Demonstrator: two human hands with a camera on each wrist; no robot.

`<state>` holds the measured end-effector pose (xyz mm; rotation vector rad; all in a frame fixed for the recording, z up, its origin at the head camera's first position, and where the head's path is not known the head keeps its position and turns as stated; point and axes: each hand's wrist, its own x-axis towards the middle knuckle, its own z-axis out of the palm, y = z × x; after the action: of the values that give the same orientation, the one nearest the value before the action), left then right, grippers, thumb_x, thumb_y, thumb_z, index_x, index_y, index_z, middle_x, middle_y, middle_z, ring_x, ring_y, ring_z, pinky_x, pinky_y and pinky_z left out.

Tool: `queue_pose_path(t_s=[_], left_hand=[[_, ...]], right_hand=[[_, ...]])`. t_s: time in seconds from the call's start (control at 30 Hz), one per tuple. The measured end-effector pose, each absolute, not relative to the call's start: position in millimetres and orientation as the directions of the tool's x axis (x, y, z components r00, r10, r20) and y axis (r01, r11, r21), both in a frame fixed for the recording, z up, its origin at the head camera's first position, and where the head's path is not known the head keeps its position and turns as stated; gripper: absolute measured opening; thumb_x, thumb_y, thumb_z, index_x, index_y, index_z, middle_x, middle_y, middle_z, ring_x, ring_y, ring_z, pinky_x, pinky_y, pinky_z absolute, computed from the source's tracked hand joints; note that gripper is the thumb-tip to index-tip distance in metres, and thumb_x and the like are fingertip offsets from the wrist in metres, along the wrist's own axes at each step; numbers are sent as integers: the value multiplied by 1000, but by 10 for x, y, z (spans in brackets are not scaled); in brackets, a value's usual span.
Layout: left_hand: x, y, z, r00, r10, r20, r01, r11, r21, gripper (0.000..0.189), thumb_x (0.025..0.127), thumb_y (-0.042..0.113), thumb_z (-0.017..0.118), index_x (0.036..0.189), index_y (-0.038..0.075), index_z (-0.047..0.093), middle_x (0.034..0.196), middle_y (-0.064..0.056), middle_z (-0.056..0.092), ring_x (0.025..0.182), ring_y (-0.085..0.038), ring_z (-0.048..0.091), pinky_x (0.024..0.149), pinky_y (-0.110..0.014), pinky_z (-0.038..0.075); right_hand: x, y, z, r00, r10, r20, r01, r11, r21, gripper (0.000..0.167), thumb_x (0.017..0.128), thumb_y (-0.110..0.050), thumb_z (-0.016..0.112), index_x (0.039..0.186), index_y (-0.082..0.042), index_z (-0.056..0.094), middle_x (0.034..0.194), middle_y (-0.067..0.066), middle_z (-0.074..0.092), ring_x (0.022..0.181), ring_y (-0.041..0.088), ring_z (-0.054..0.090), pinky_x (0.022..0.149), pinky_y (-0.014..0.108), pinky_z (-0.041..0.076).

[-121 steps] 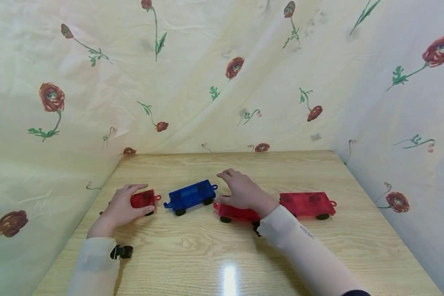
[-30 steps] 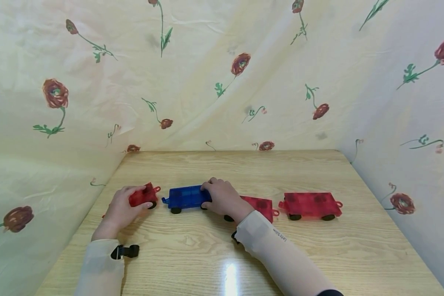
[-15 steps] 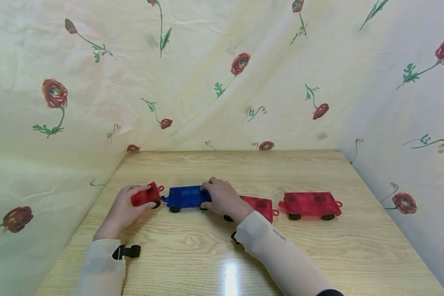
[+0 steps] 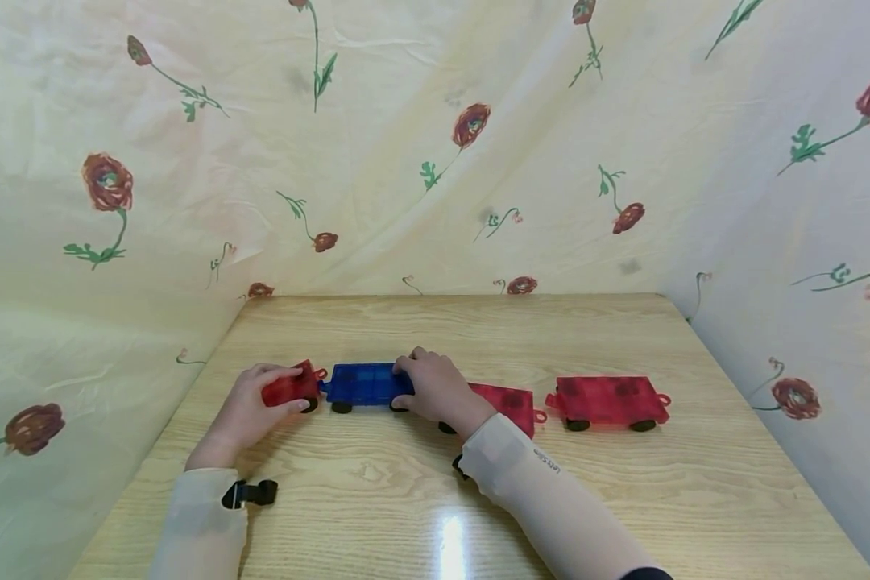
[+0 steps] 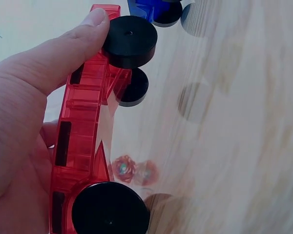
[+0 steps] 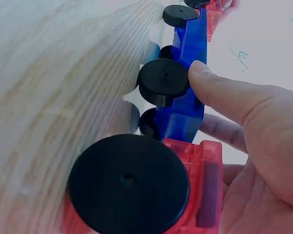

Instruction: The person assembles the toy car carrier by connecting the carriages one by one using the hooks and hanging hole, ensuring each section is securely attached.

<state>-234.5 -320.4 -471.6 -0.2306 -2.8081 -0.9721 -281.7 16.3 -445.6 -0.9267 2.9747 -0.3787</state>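
Observation:
My left hand grips a red see-through toy train wagon by its sides, thumb near a front wheel; the palm hides its left end. The ring at its right end overlaps the hook of a blue toy train wagon in the head view. Around the blue wagon's right end, my right hand pinches with thumb and fingers. In the right wrist view, the blue wagon has its black wheels close over the table. Partly behind the right hand and wrist sits a second red wagon.
A third red wagon stands at the right, its hook end close to the second wagon's ring. The wooden table meets a flowered cloth at the back and sides. A black buckle hangs from the left wrist.
The right hand has gone from the middle red wagon to the blue one, which now lies straighter. My left hand has brought its red wagon rightward, up to the blue wagon's hook.

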Motion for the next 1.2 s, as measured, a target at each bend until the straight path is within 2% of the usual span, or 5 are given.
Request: queue_pose_path(t_s=[0.37, 0.67, 0.9, 1.2], left_hand=[[-2335, -3178, -4718, -979, 97, 181, 190, 763, 618, 61, 89, 42, 85, 142, 19, 67, 142, -13, 53, 130, -42, 47, 97, -60, 54], [-2322, -3197, -4718, -979, 105, 175, 190, 781, 595, 60, 87, 40, 87, 140, 20, 69, 139, -10, 56, 129, -40, 48, 96, -62, 54], [-2332, -3205, -4717, -978, 115, 175, 198, 778, 596, 62, 86, 44, 87, 141, 20, 69, 139, -11, 55, 129, -41, 48, 95, -62, 54], [-2329, -3212, -4697, -982, 104, 158, 179, 783, 596, 60, 88, 41, 86, 140, 19, 68, 142, -12, 54, 130, -43, 48, 94, -63, 55]], right_hand=[[-2810, 159, -4451, -828, -556, 69, -556, 798, -232, 51, 93, -47, 80, 134, -20, 69, 122, 6, 64, 109, 27, 63, 100, 45, 51], [-2809, 158, -4458, -830, -552, 72, -553, 801, -232, 51, 93, -47, 80, 134, -20, 69, 120, 6, 64, 106, 26, 64, 99, 44, 51], [-2812, 155, -4456, -830, -554, 72, -554, 801, -226, 51, 93, -48, 80, 134, -20, 68, 122, 6, 65, 107, 27, 64, 99, 45, 51], [-2814, 163, -4458, -831, -550, 76, -551, 801, -234, 50, 93, -47, 80, 133, -19, 69, 121, 6, 64, 107, 27, 64, 99, 45, 51]])
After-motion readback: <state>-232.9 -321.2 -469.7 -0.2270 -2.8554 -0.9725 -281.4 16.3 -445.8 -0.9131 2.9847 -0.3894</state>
